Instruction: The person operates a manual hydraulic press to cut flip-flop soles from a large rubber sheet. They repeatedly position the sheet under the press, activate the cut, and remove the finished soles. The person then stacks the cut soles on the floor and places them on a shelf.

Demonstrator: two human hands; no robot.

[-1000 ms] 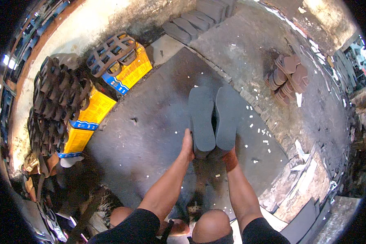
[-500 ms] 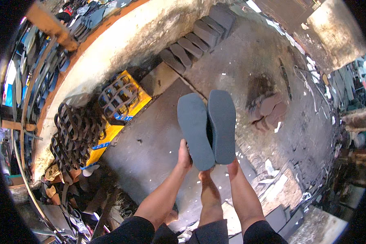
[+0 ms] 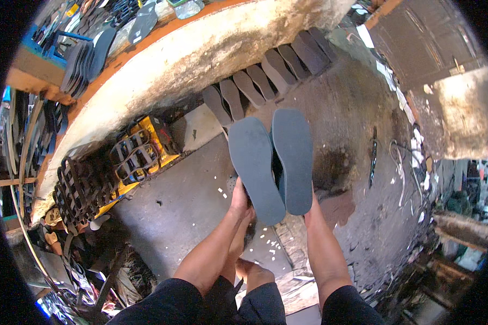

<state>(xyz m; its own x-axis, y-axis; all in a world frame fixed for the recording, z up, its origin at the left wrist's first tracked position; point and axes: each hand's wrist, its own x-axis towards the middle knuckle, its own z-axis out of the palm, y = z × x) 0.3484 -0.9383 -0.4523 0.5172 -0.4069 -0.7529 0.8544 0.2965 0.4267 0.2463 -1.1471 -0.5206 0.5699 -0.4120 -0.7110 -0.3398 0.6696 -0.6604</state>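
Two grey sandal soles are held up side by side in front of me, their flat faces toward me. My left hand [image 3: 239, 195] is closed on the edge of the left sole [image 3: 253, 165], with most of its fingers hidden behind it. The right sole [image 3: 293, 160] stands almost upright in my right hand [image 3: 311, 210], which grips its lower end; those fingers are largely covered too. The soles touch or nearly touch near the bottom, with a narrow dark gap between them higher up.
Several dark soles [image 3: 279, 70] lean in a row along the wall foot. At left, black straps [image 3: 78, 189] stand beside a yellow box [image 3: 158, 138]. Reddish-brown soles [image 3: 341, 210] lie on the floor, partly hidden by my right arm. Scraps litter the right side; a wooden shelf [image 3: 38, 76] runs upper left.
My view has shifted, and the wall row now appears closer to the held soles. Both hands keep their hold. My legs have changed position, and the reddish-brown soles are now lower and partly covered.
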